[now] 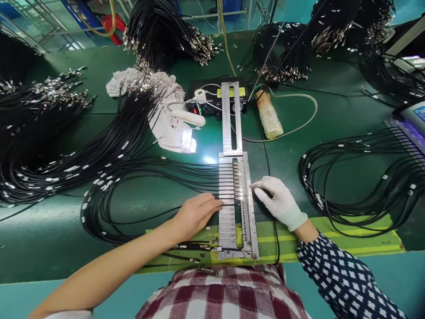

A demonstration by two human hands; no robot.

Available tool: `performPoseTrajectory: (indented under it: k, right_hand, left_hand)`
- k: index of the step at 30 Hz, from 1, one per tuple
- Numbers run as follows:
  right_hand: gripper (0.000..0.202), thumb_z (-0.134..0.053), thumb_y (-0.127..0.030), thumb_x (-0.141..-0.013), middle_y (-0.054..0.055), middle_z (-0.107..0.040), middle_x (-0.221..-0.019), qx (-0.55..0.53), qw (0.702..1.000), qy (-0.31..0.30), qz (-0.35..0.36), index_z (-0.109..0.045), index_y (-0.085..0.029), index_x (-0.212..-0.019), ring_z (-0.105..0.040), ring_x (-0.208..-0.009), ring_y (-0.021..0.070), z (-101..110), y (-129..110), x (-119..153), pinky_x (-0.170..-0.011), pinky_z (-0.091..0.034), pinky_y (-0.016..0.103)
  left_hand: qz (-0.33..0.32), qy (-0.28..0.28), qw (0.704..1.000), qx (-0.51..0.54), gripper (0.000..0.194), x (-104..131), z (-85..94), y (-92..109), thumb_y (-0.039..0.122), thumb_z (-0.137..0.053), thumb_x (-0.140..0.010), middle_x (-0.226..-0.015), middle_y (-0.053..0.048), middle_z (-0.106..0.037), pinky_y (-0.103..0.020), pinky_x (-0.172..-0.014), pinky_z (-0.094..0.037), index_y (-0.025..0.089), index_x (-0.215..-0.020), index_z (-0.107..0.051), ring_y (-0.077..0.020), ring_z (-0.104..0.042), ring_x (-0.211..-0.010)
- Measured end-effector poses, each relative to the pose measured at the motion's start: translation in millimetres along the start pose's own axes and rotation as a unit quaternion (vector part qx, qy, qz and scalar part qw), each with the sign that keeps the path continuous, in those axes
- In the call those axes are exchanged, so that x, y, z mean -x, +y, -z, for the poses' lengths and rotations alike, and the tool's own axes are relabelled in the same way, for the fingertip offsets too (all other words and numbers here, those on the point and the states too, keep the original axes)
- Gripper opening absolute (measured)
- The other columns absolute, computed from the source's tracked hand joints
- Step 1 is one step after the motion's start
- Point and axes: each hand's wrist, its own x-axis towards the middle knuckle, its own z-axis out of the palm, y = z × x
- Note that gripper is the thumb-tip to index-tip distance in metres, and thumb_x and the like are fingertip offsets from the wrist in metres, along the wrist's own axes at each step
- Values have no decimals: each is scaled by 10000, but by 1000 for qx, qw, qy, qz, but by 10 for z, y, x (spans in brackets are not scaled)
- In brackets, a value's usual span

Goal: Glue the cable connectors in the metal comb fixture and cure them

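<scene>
A slotted metal fixture (227, 226) lies lengthwise in front of me, with several black cables (186, 165) seated side by side in its upper slots, their metal tips pointing right. My bare left hand (195, 217) is at the fixture's left edge, thumb and fingers pinched on a black cable that lies across a slot below the filled ones. My right hand (277, 199), in a white glove, rests at the fixture's right rail with thumb and index finger close together; whatever is between them is too small to make out.
Behind the fixture sits a black control box (217, 113) with a white cloth (166, 128) to its left and a wrapped bottle-like object (269, 116) to its right. Cable bundles (109, 137) cover the left side; looped cables (327, 199) lie at right.
</scene>
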Motion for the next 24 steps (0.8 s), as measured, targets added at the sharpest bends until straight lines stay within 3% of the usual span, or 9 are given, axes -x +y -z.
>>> performPoseTrajectory:
  k: [3, 9, 15, 24]
  right_hand:
    - [167, -536, -284, -964, 31, -751, -960, -4, 1000, -4, -8, -698, -252, -935, -677, -959, 223, 10, -17, -12, -936, -480, 408]
    - [158, -547, -278, -964, 20, -745, -966, -8, 1000, -12, -18, -701, -250, -941, -666, -967, 212, 6, -2, -10, -942, -467, 402]
    - [150, -550, -268, -967, 10, -743, -967, -6, 1000, -14, -23, -699, -254, -952, -658, -990, 210, 7, -6, -7, -950, -451, 394]
    - [156, -549, -278, -967, 7, -741, -951, -20, 999, -16, -25, -700, -252, -941, -660, -962, 202, 2, 7, -7, -945, -446, 394]
  left_hand:
    - [1, -4, 1000, 5, 169, 37, 87, -138, 195, -508, -1006, -816, -24, -653, -224, -691, -513, 166, -1118, -631, -125, -609, -730]
    - [-48, -90, 989, -104, 390, 85, 72, -181, 96, -346, -1011, -711, 23, -556, -212, -575, -450, 177, -1353, -514, -114, -539, -605]
    - [-89, -137, 969, -183, 480, 79, 110, -142, 18, -352, -918, -708, 3, -534, -249, -537, -435, 124, -1365, -490, -147, -532, -587]
    - [-91, -166, 966, -178, 491, 102, 106, -155, 64, -411, -913, -761, -11, -553, -257, -556, -451, 127, -1399, -434, -159, -578, -650]
